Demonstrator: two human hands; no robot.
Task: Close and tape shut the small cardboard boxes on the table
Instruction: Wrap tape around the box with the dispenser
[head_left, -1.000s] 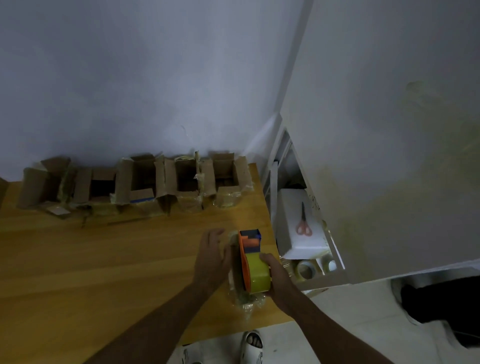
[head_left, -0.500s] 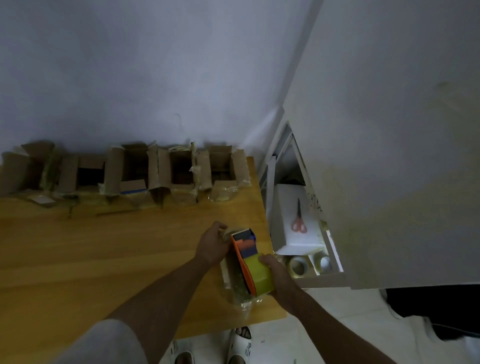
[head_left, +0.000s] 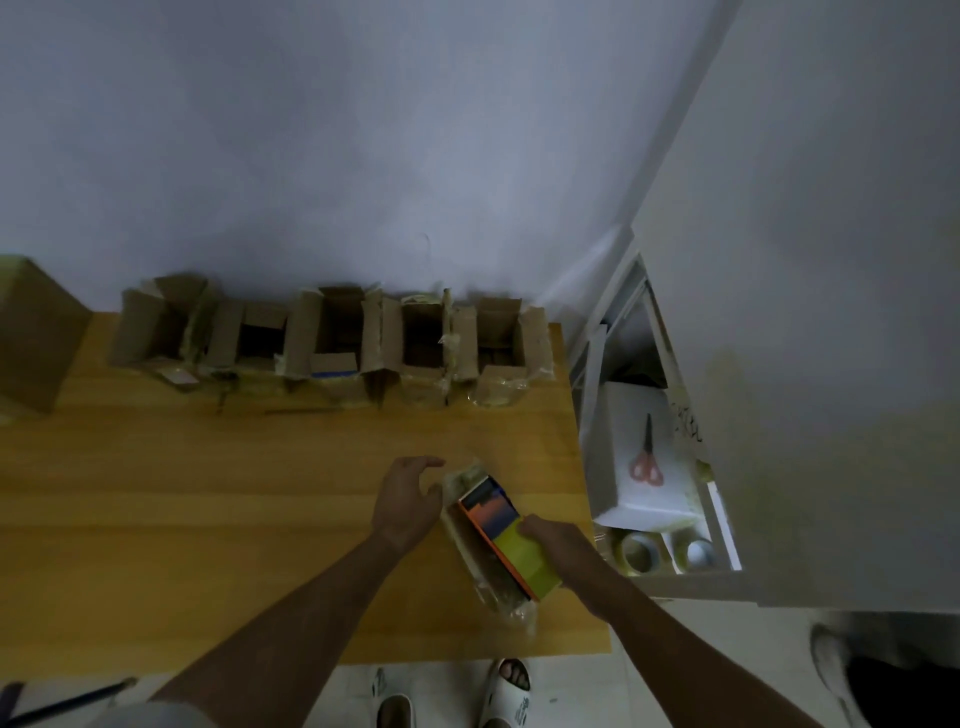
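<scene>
While right hand (head_left: 563, 551) grips orange-and-yellow tape dispenser (head_left: 511, 540) atop small box (head_left: 480, 551) near counter (head_left: 208, 493) front right edge, left hand (head_left: 408, 499) hovers beside box — fingers loosely curled, holding nothing — open boxes (head_left: 332, 343) line far wall

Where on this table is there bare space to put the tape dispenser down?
Bare wood lies left of the left hand, between the row of open boxes along the wall and the table's near edge. Crowded: the near right corner, where the right hand holds the tape dispenser on a small box.
</scene>
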